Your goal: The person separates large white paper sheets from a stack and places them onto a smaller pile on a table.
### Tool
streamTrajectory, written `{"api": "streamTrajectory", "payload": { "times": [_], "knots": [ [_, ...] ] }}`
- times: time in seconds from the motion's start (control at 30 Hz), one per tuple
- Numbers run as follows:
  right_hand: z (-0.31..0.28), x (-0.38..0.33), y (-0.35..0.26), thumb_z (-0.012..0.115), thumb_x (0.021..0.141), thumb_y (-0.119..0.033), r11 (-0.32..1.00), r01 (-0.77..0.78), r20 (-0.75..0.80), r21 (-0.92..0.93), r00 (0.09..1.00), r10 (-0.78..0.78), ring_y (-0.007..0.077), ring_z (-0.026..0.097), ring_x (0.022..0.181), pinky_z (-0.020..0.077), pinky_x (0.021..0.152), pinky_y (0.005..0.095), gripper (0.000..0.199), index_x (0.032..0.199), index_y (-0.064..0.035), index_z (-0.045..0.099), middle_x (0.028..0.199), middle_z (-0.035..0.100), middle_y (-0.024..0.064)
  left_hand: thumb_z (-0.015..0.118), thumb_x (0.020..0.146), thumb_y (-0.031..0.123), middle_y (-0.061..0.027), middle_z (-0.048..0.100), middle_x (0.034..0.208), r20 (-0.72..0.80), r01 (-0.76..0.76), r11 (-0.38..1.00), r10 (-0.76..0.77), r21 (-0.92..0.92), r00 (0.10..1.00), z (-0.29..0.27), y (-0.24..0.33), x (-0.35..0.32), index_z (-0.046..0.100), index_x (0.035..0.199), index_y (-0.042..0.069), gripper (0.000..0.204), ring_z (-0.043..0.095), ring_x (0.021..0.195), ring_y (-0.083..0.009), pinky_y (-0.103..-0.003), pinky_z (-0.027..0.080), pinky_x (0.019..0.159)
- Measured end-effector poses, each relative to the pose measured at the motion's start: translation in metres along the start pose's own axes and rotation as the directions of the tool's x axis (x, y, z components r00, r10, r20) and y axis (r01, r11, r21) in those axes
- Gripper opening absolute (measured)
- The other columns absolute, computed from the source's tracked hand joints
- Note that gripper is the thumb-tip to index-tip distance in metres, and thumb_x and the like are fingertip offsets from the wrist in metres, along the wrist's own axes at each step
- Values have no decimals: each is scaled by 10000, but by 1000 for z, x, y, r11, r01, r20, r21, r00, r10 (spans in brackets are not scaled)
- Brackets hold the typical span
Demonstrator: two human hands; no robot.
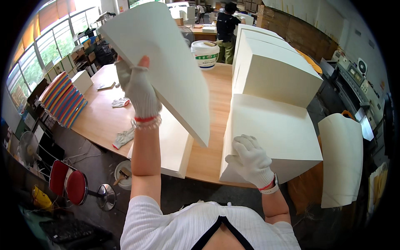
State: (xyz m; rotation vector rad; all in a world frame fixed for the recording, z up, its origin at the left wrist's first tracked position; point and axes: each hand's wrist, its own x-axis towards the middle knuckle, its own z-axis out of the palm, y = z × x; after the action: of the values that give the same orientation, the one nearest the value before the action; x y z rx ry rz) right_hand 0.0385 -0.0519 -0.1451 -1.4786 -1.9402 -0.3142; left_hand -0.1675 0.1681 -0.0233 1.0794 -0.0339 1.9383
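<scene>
My left hand point(141, 89), in a white knit glove with some fingertips bare, grips a thick white slab point(160, 54) by its left edge. The slab is tilted up above the table; whether it is a paper stack or a board I cannot tell. Below it lies a low stack of white sheets point(168, 150), partly hidden by my arm. My right hand point(251, 160), also gloved, rests with bent fingers at the near left part of a tall white paper stack point(275, 121). What those fingers hold, if anything, is hidden.
Taller white stacks point(275, 71) stand behind on the right. A white bucket point(205, 54) with a brush across it sits at the table's point(218, 89) far side. Loose gloves point(123, 138) lie left. A red stool point(77, 189) stands on the floor. A person point(227, 31) works beyond.
</scene>
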Motion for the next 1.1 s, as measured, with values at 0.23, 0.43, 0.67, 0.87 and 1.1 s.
{"api": "streamTrajectory", "payload": {
  "times": [0.23,0.43,0.67,0.87,1.1],
  "knots": [
    [110,38,-56,762,875,-295,900,-158,-142,406,962,233,332,612,1173,513,981,416,822,1501,-28,302,1305,597,186,691,894,46,-88,571,1213,341,-503,565,374,654,863,20,24,-104,482,1349,22,501,580,1033,-199,-331,499,884],
    [241,6,4,695,921,-195,326,-318,159,890,888,432,258,617,1150,525,945,371,640,1460,-40,386,1300,598,128,640,878,7,-229,512,1411,580,-619,362,225,697,783,23,-22,-113,526,1371,13,507,557,1238,-438,-510,474,1039],
    [270,18,-29,736,886,-183,35,-747,596,664,558,577,180,633,989,531,843,316,572,1352,21,475,1124,666,116,648,912,-5,-128,654,1220,319,-119,519,-314,847,894,-225,-57,-110,562,1320,54,421,652,1068,-241,-350,544,885],
    [257,7,-35,737,874,-396,516,-725,477,456,688,546,340,673,1006,535,857,428,712,1384,1,437,1129,655,246,614,936,187,-179,690,1071,-232,140,-188,-687,972,689,-351,55,-112,594,1305,73,387,669,969,-292,-379,516,853],
    [215,20,-83,744,797,-585,948,-319,597,-9,759,261,435,638,972,554,785,482,843,1370,-36,459,1155,523,273,551,886,-93,-34,638,1011,-369,611,46,-760,790,535,-370,75,-135,565,1383,16,508,549,886,-65,-197,459,836]
  ]
}}
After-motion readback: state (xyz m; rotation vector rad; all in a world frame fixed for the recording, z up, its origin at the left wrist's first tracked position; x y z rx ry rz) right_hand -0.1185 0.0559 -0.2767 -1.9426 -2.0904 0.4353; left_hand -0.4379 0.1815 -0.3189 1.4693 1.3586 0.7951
